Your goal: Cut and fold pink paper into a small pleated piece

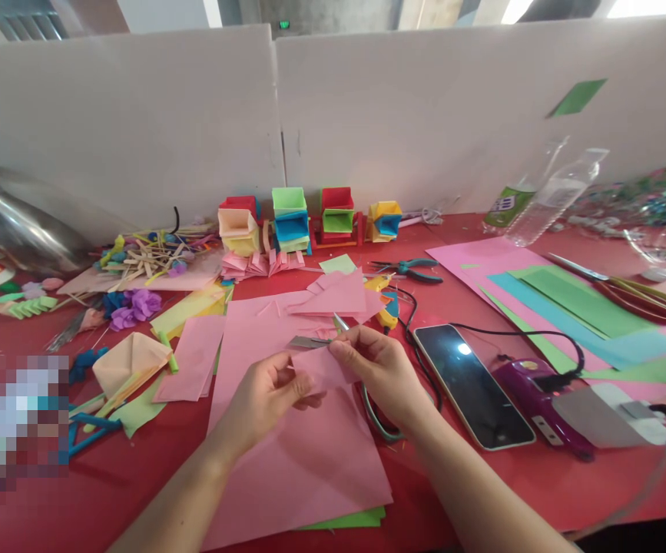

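Note:
My left hand point(263, 399) pinches the left side of a small piece of pink paper point(324, 371). On its right edge, the thumb and fingers of my right hand point(382, 372) grip the same piece. The paper is held a little above a large pink sheet point(303, 476). Just beyond my hands, metal scissor blades point(309, 342) show, spread apart; my right hand partly hides the rest. A grey-green handle loop point(382, 430) shows by my right wrist. Cut pink paper pieces point(338, 296) lie at the sheet's far edge.
A phone point(474, 388), a purple glue gun point(540, 399) and cables lie right. Pliers point(410, 269), large scissors point(626, 288) and coloured sheets point(574, 299) are farther off. Folded paper boxes point(291, 219) stand before the white partition point(425, 115). Craft sticks point(148, 257) lie left.

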Action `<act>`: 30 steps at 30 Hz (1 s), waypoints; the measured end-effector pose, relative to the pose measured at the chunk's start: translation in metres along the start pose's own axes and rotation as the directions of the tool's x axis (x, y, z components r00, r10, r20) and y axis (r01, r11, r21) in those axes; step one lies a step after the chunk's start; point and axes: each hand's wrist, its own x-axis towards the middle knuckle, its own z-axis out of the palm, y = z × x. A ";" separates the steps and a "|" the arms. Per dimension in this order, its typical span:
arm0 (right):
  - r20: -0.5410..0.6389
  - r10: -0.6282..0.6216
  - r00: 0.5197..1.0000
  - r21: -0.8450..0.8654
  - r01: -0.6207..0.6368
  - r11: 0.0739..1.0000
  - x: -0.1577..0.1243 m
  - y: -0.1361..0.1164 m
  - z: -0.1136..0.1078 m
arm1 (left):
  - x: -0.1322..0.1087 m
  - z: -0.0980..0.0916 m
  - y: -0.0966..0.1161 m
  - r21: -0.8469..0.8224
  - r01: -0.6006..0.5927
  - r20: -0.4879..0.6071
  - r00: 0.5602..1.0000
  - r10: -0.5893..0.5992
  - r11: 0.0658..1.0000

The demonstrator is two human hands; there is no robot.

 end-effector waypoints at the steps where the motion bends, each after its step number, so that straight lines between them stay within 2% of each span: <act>1: -0.003 0.003 1.000 0.007 -0.003 1.000 0.000 0.000 0.001 | 0.001 0.001 0.000 -0.023 0.020 0.012 1.000 -0.020 1.000; 5: 0.053 -0.010 0.999 0.068 0.006 0.998 0.002 0.001 0.000 | 0.002 0.001 0.000 -0.042 0.045 -0.079 0.996 -0.048 0.998; 8: 0.080 -0.024 0.997 0.087 0.017 0.996 0.005 0.003 -0.004 | 0.002 -0.002 0.003 -0.041 0.021 -0.072 0.997 -0.024 0.999; 11: 0.136 -0.048 0.990 -0.027 0.052 0.998 0.006 0.005 -0.009 | 0.002 -0.004 0.002 -0.020 -0.025 0.001 1.000 0.025 1.000; 14: 0.217 -0.052 0.975 -0.212 0.099 0.972 0.004 0.005 -0.011 | 0.003 -0.005 -0.002 -0.004 0.012 0.065 0.998 -0.012 1.000; 17: 0.139 -0.201 0.970 -0.394 0.241 0.887 0.001 0.005 -0.006 | 0.004 -0.003 -0.006 -0.052 0.032 0.028 0.999 -0.030 0.998; 19: 0.127 -0.350 0.928 -0.491 0.366 0.790 0.000 0.006 0.000 | 0.006 -0.001 -0.007 -0.144 0.007 -0.036 0.999 -0.012 0.989; 22: 0.224 -0.470 0.854 -0.562 0.507 0.653 -0.002 0.007 0.008 | 0.007 0.002 -0.005 -0.329 -0.019 -0.048 0.999 0.004 0.944; 25: 0.308 -0.507 0.805 -0.565 0.583 0.584 -0.004 0.009 0.012 | 0.007 0.003 -0.003 -0.434 -0.025 0.005 1.000 0.030 0.900; 27: 0.327 -0.504 0.799 -0.530 0.597 0.602 -0.006 0.009 0.012 | 0.007 0.001 -0.003 -0.436 -0.043 0.027 0.998 0.061 0.899; 30: 0.335 -0.463 0.821 -0.449 0.571 0.687 -0.007 0.007 0.010 | 0.007 -0.002 -0.005 -0.400 -0.063 0.048 0.995 0.090 0.914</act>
